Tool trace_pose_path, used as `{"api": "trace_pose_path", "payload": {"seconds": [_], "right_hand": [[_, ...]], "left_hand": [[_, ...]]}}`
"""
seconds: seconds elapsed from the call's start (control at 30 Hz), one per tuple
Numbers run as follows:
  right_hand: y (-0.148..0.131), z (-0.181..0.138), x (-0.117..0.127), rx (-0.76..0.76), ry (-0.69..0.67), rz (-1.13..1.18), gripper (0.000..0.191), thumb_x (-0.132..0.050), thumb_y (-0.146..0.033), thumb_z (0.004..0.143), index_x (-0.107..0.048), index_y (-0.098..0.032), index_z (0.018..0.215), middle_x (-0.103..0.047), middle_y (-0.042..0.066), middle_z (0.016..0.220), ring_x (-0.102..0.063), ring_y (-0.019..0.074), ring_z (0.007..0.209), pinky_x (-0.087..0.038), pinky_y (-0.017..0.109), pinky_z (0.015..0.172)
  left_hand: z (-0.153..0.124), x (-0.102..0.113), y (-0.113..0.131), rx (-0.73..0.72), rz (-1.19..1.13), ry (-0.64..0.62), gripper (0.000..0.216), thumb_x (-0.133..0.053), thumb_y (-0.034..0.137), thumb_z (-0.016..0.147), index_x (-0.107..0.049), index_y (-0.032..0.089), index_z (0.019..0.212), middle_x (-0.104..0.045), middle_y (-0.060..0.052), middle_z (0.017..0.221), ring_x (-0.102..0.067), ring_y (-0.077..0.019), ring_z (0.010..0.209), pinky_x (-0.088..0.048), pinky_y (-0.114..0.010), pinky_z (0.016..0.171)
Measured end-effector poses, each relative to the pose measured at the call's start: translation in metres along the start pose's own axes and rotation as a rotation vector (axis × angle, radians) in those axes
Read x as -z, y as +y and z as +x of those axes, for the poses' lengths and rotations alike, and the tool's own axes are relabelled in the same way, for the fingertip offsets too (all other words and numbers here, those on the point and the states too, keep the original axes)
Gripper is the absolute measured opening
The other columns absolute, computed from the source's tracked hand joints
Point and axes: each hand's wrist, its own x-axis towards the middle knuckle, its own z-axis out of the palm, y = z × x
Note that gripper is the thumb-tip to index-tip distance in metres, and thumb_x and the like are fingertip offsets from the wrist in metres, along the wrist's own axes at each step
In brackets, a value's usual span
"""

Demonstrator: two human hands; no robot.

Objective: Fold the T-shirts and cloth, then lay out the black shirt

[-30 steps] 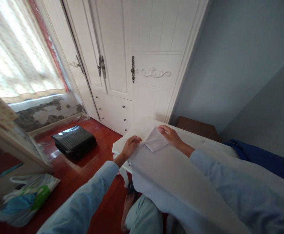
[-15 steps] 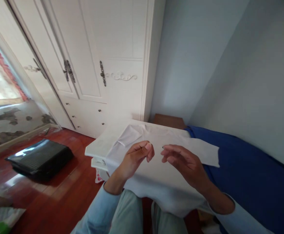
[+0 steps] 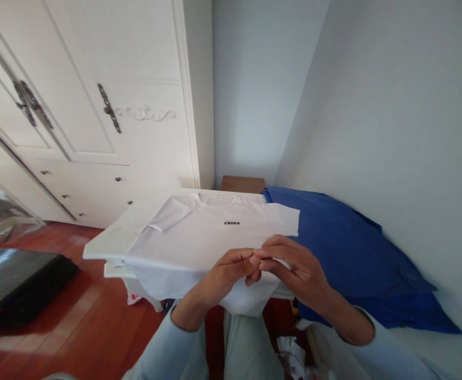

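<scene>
A white T-shirt (image 3: 199,237) with black "CHINA" lettering on its chest lies spread over a small white table, its lower part draping off the front edge. Above the shirt's lower half, my left hand (image 3: 236,269) is closed in a pinch, thumb against fingers. My right hand (image 3: 290,261) meets it fingertip to fingertip, also pinching. Whatever sits between the fingertips is too small or hidden to make out. The shirt's left sleeve is folded inward a little; the right one reaches out onto blue cloth.
Blue cloth (image 3: 333,237) covers something along the right wall. A white wardrobe (image 3: 143,63) stands behind the white table (image 3: 107,237). On the red wooden floor (image 3: 80,311) at left rests a black plastic-wrapped package (image 3: 20,285). A brown wooden box (image 3: 242,184) is behind the table.
My hands were apart and have come together at the fingertips. The view has swung right, and the chest lettering, hidden behind the hands before, now shows.
</scene>
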Motion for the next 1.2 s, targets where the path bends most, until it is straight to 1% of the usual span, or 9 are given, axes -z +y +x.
{"api": "trace_pose_path", "payload": {"seconds": [0.17,0.3,0.47,0.57,0.67,0.77,0.9,1.03,1.2], "right_hand": [[-0.007,-0.007,0.012,0.009,0.002,-0.041,0.022,-0.062,-0.024,0.096,-0.074,-0.027,0.114,-0.072,0.004,0.089,-0.069,0.0138,0.078,-0.058,0.023,0.069],[-0.011,-0.01,0.017,0.043,0.005,-0.086,0.023,-0.061,-0.022,0.097,-0.073,-0.027,0.116,-0.073,0.004,0.089,-0.07,0.0135,0.077,-0.058,0.022,0.068],[-0.012,-0.008,0.018,0.156,-0.023,-0.185,0.03,-0.06,-0.016,0.095,-0.07,-0.025,0.121,-0.074,0.005,0.092,-0.07,0.014,0.078,-0.058,0.022,0.066],[-0.011,-0.006,0.016,0.204,-0.031,-0.275,0.032,-0.061,-0.012,0.092,-0.071,-0.025,0.119,-0.075,0.005,0.088,-0.07,0.0138,0.074,-0.057,0.022,0.063],[-0.01,-0.005,0.014,0.233,-0.012,-0.332,0.034,-0.062,-0.008,0.089,-0.071,-0.026,0.117,-0.075,0.004,0.084,-0.07,0.0133,0.07,-0.055,0.021,0.059],[-0.007,-0.006,0.012,0.244,-0.027,-0.293,0.034,-0.063,-0.008,0.089,-0.071,-0.025,0.117,-0.075,0.004,0.086,-0.07,0.0136,0.071,-0.056,0.021,0.059],[-0.006,-0.005,0.009,0.218,-0.078,-0.224,0.032,-0.064,-0.011,0.09,-0.072,-0.025,0.118,-0.075,0.005,0.088,-0.071,0.0141,0.075,-0.058,0.022,0.062],[-0.006,-0.004,0.003,0.214,-0.068,-0.211,0.03,-0.065,-0.009,0.089,-0.073,-0.022,0.114,-0.075,0.006,0.085,-0.071,0.0139,0.073,-0.058,0.021,0.061],[-0.008,-0.002,-0.006,0.2,-0.046,-0.212,0.033,-0.063,-0.008,0.088,-0.074,-0.025,0.114,-0.075,0.004,0.082,-0.071,0.0134,0.069,-0.057,0.02,0.057]], "left_hand": [[0.003,-0.013,-0.001,0.039,-0.011,-0.009,0.044,-0.062,0.055,0.088,-0.055,0.017,0.068,-0.044,0.002,0.061,-0.035,-0.012,0.06,-0.026,-0.029,0.062],[0.003,-0.019,0.0,0.066,-0.037,0.005,0.044,-0.064,0.055,0.086,-0.055,0.017,0.067,-0.045,0.002,0.061,-0.036,-0.0119,0.06,-0.026,-0.029,0.061],[0.003,-0.021,0.001,0.082,-0.081,0.023,0.042,-0.066,0.051,0.085,-0.055,0.016,0.065,-0.043,0.002,0.06,-0.037,-0.0119,0.06,-0.026,-0.029,0.061],[0.001,-0.021,0.003,0.092,-0.077,0.04,0.04,-0.065,0.048,0.086,-0.055,0.016,0.064,-0.044,0.002,0.06,-0.037,-0.0119,0.06,-0.025,-0.029,0.061],[0.0,-0.02,0.004,0.102,-0.083,0.042,0.04,-0.066,0.048,0.084,-0.054,0.017,0.063,-0.045,0.002,0.058,-0.038,-0.0119,0.06,-0.026,-0.029,0.061],[-0.003,-0.019,0.005,0.112,-0.095,0.054,0.04,-0.067,0.049,0.082,-0.054,0.017,0.062,-0.045,0.001,0.058,-0.038,-0.0121,0.059,-0.026,-0.029,0.061],[-0.008,-0.015,0.006,0.139,-0.072,0.09,0.04,-0.066,0.05,0.081,-0.054,0.017,0.062,-0.046,0.001,0.058,-0.037,-0.0119,0.059,-0.026,-0.03,0.062],[-0.013,-0.012,0.004,0.134,-0.058,0.095,0.041,-0.065,0.051,0.082,-0.054,0.017,0.062,-0.045,0.002,0.058,-0.038,-0.012,0.06,-0.026,-0.029,0.061],[-0.016,-0.008,0.001,0.125,-0.054,0.104,0.041,-0.065,0.051,0.082,-0.054,0.017,0.063,-0.046,0.002,0.059,-0.037,-0.0119,0.06,-0.026,-0.029,0.061]]}}
